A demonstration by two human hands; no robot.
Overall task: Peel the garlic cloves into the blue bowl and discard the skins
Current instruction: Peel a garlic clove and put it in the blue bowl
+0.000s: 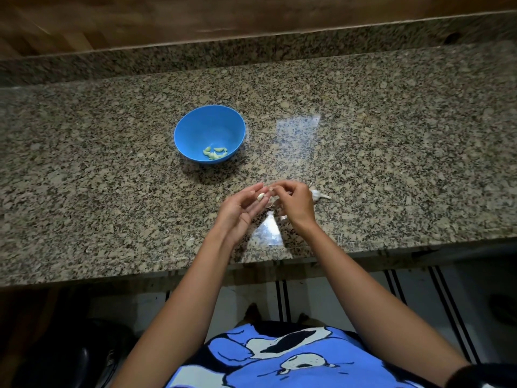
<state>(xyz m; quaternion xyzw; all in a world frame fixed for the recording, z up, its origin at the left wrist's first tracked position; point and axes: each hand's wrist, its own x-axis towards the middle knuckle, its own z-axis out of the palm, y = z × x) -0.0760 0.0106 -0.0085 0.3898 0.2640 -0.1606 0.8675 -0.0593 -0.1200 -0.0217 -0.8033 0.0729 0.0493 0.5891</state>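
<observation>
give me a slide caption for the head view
Left hand holds a garlic clove, right hand pinches skin, blue bowl behind.

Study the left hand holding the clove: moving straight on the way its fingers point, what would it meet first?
Most likely the right hand, whose curled fingers pinch the garlic skin just ahead of the left hand and its garlic clove; depth is hard to judge from one view.

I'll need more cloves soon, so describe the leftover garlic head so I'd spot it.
On the granite counter, look right of the blue bowl, toward the front edge. The garlic head lies by the right hand, the only white lump with a stem.
</observation>
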